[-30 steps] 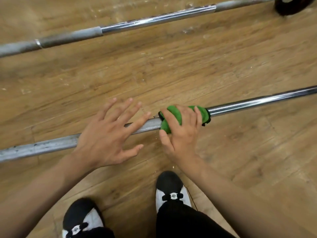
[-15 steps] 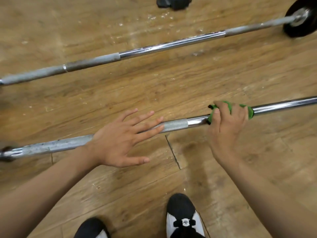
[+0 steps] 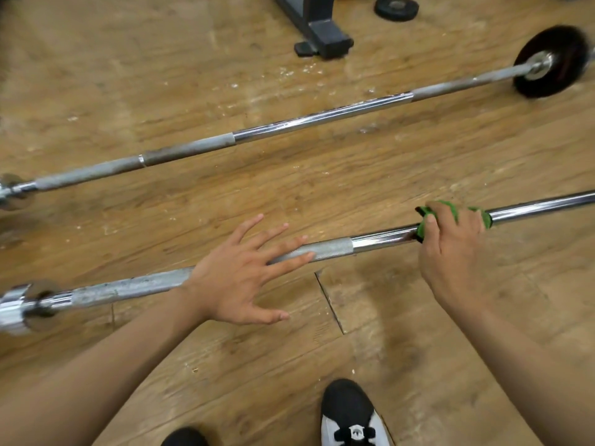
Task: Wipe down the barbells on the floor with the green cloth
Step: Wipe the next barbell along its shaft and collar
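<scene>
Green cloth (image 3: 484, 219) sits wrapped round the shiny shaft of the near barbell (image 3: 380, 240), toward 3 o'clock from the middle of the view. The right hand (image 3: 450, 252) clamps it there from above, fingers curled over the far side and thumb on the near side, so only green edges show at either end of the fist. The left hand (image 3: 235, 278) lies palm down at about 7 o'clock, fingers spread and straight across the grey knurled stretch of the same bar; whether it presses or only hovers cannot be told. Both forearms reach in from 6 o'clock. That bar's chrome sleeve (image 3: 17, 305) ends at 9 o'clock. A second barbell (image 3: 322, 119) lies beyond, roughly parallel, running from 9 o'clock up to 2 o'clock, where it carries a black plate (image 3: 553, 59). At 12 o'clock stands a dark rack foot (image 3: 325, 37), with a loose black plate (image 3: 396, 7) just beside it. The worn wooden floor (image 3: 386, 175) is speckled with white flecks. A black-and-white shoe (image 3: 349, 416) shows at 6 o'clock
</scene>
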The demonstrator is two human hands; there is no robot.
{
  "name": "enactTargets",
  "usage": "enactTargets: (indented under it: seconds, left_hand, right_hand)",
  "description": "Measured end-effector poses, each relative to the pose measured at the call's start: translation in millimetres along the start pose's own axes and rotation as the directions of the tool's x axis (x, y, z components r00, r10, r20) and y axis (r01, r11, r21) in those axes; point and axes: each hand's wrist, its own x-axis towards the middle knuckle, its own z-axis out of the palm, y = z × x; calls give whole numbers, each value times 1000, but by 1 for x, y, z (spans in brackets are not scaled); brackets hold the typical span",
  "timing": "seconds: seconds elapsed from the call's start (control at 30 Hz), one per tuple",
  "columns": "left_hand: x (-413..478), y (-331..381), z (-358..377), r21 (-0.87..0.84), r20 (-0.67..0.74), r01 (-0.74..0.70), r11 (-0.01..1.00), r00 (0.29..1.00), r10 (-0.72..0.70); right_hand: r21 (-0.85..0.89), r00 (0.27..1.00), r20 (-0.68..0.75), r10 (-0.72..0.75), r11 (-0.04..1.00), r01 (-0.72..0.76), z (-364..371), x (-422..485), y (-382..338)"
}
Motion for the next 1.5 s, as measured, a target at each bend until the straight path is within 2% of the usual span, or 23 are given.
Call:
enactTargets:
  seconds: [0.07,0.1,0.13,0.2,0.27,0.3,0.37,0.5,0.57,0.67,0.73,0.83,0.9,1.0,1.03,1.07,1.13,1.2,1.27,1.37,1.43,1.5]
  left_hand:
    - [0,1,-1,4,9,0,1000,1000,0]
    - [-1,3,-2,4,10,3,1000,1000,-3]
    - [-1,4,-2,4,11,7,1000,1000,-7]
    - [-2,5,-3,5,9,7,1000,1000,-7]
    - [-4,7,-3,2,4,10,1000,1000,-10]
    - [-5,7,-2,-1,2,12,1000,1000,-12]
    - [-6,9,-1,-1,-4,11,1000,1000,-11]
    - [-7,12,2,10,-14,10,1000,1000,-10]
    - [-7,13,2,10,-15,12,1000,1000,-12]
    - [-6,13,2,11,-3,13,1000,1000,-13]
    - [-6,14,2,11,11,15,1000,1000,-15]
    - [-6,13,1,11,4,16,1000,1000,-16]
    - [-7,12,0,5,-1,24,1000,1000,-24]
    - [-7,10,2,-2,-10,26,1000,1000,-26]
    - [-7,9,2,-6,-14,30,1000,999,-30]
    - [-7,9,3,-10,-18,34,999,999,-34]
    - [-6,7,4,-24,-20,33,999,999,-34]
    - [-5,3,5,-47,-13,23,999,1000,-24]
    - [-4,1,5,-68,-7,20,997,1000,-21]
    - [-2,-3,4,-80,-8,29,996,1000,-30]
    - [-1,-5,3,-83,-5,36,996,999,-37]
    - [-1,-6,2,-79,-14,48,996,999,-49]
  right_hand:
    - [23,996,-27,89,996,-89,7,-12,-38]
    - [36,999,12,31,999,-31,10,-24,-59]
    - [63,992,79,-93,994,89,13,-39,-78]
    - [128,909,202,-366,930,346,12,-64,-97]
    - [145,817,253,-519,855,498,10,-64,-81]
    - [125,792,249,-557,830,544,9,-59,-65]
    - [60,821,207,-531,845,532,8,-43,-23]
    - [-39,951,105,-292,954,297,-18,-12,55]
    - [-30,984,57,-169,985,171,-23,-8,62]
    - [29,999,-40,34,999,-33,-11,-20,21]
    - [68,1000,-20,-10,998,11,0,-41,-26]
    - [135,963,97,-252,962,238,17,-83,-94]
    - [179,911,152,-384,917,357,20,-93,-108]
    - [136,785,192,-590,808,574,16,-71,-73]
    - [110,783,183,-594,804,584,14,-61,-54]
    - [86,819,158,-551,834,545,11,-51,-35]
    - [51,915,85,-394,919,391,4,-32,-1]
    - [41,968,42,-246,969,244,-4,-20,20]
    - [41,988,25,-149,988,148,-8,-12,21]
    - [38,1000,3,-29,999,28,-1,-18,-15]
    - [52,995,49,-82,995,79,8,-37,-52]
    - [120,950,155,-272,959,255,14,-61,-84]
